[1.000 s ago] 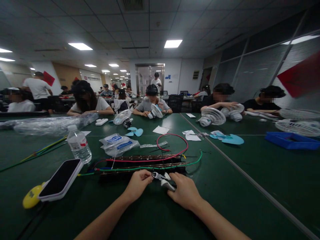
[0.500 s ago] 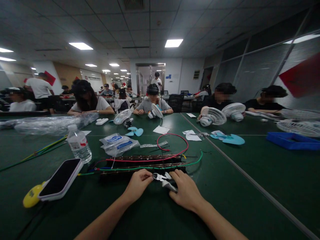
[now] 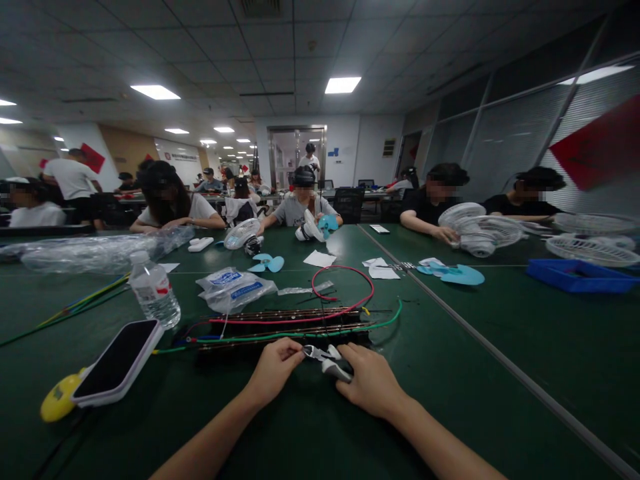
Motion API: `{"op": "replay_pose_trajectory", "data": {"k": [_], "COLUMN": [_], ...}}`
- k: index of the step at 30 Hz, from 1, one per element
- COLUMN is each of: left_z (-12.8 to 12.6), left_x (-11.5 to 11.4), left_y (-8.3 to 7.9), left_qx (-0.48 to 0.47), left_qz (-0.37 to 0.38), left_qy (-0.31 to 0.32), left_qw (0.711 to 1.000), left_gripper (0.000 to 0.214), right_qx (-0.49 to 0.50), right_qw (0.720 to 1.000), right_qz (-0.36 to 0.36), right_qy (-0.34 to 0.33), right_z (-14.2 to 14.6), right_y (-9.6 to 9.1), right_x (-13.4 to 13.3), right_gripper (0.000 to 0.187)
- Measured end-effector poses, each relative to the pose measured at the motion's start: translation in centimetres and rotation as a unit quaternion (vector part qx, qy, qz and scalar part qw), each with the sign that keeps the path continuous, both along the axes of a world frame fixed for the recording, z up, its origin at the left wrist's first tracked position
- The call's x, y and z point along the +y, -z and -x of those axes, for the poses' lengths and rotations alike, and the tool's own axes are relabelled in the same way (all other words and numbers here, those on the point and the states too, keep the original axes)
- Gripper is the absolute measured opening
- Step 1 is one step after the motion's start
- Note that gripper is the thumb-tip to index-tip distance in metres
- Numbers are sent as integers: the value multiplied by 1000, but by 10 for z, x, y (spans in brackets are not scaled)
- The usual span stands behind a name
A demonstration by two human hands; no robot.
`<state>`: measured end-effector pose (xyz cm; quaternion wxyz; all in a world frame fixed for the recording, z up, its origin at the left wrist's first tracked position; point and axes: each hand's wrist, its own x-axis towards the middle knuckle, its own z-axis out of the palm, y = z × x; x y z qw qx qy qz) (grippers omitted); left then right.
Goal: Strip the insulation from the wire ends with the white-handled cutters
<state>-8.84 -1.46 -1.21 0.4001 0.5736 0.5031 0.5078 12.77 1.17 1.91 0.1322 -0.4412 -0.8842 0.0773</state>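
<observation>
Gripping metal pliers by curved, grey-and-white handles in the right hand, pinching at their tip with the left hand, too hidden to tell on what.

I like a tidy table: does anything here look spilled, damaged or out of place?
Nothing looks spilled or clearly damaged. What stands out is the red wire: it curls into a loose loop beyond the black strips, while the green wire mostly runs along them. The cutters in the right hand are partly hidden.
</observation>
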Motion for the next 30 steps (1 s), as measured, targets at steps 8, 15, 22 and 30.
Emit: {"op": "replay_pose_trajectory", "data": {"k": [8,15,22,30], "left_z": [1,2,0,1], "left_x": [1,3,3,2], "left_y": [1,5,3,2], "left_qx": [4,-12,-10,-2], "left_qz": [5,12,12,14], "left_qy": [-1,-2,0,-4], "left_qw": [1000,1000,1000,1000], "left_gripper": [14,16,15,18], "right_qx": [11,25,21,12], "right_qw": [1000,1000,1000,1000], "right_qz": [16,2,-7,13], "right_qy": [22,18,3,4], "right_z": [2,-3,-2,0], "right_y": [-1,3,4,-2], "right_x": [-2,2,0,-2], "right_gripper": [32,46,48,48]}}
